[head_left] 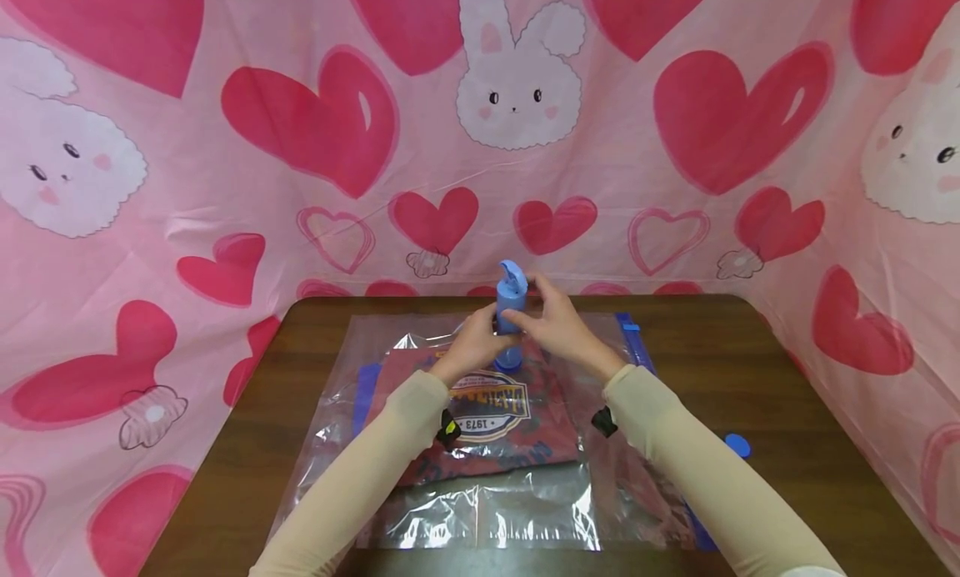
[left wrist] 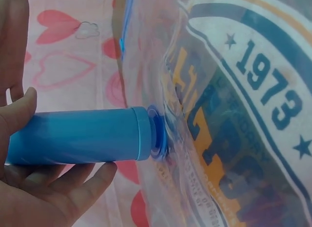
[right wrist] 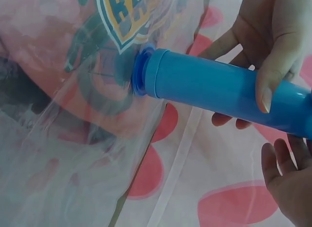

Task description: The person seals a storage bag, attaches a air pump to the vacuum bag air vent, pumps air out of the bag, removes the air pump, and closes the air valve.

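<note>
Left hand [head_left: 472, 345] grasps the hand pump [head_left: 512, 297], right hand [head_left: 561, 325] grips just above (steady!): square it to the vacuum bag [head_left: 431, 519] below.

Smooth plastic cylinder [right wrist: 209, 85], glossy bag [head_left: 536, 510]

Our left forearm [head_left: 363, 473] and right forearm [head_left: 708, 464] angle in from the lower left and lower right corners. Near the centre, our left hand [head_left: 475, 343] grips lower, thumb in front; our right hand [head_left: 561, 323], set higher, holds with thumb and fingers.
</note>
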`<state>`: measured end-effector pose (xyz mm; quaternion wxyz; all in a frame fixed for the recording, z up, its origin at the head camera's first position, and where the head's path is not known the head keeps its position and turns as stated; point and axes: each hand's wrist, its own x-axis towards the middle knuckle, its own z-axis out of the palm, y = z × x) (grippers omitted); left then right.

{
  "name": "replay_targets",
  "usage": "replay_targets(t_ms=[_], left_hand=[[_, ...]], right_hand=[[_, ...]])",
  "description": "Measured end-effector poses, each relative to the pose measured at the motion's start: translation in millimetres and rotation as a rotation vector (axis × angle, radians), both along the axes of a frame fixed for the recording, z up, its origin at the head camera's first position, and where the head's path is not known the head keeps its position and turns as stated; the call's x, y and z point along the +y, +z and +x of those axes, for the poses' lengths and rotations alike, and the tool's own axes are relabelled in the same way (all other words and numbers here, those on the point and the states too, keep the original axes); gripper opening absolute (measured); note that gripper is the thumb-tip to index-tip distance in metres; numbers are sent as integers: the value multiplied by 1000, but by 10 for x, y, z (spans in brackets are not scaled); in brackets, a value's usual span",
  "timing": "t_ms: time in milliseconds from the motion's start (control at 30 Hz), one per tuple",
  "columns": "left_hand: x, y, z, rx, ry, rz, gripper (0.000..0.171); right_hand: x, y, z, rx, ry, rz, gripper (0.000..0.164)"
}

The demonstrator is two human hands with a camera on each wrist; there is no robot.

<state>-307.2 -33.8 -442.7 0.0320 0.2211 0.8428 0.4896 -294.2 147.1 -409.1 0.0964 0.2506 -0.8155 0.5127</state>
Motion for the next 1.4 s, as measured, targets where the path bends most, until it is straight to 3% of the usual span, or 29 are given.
replay_targets(t_ms=[300,500,800,1000,1233,1400], left_hand=[[7,17,8,4,-23,-23,49],[-25,43,5,-15,-14,-6,54],[7,51,3,17,9,-42,46],[21,52,-1,-4,6,-45,52],[34,46,-9,7,19,-56,53],[46,47,-4,39,14,-66,51]], right_hand=[[23,-1,15,-36,-9,30,76],[15,27,26,-4,19,4,65],[-34,-16,5,32,-27,34,55],[13,15,28,-10,20,-2,62],[-1,34,43,15,-22,6,56],[-42,54,48,27,-65,55,63]])
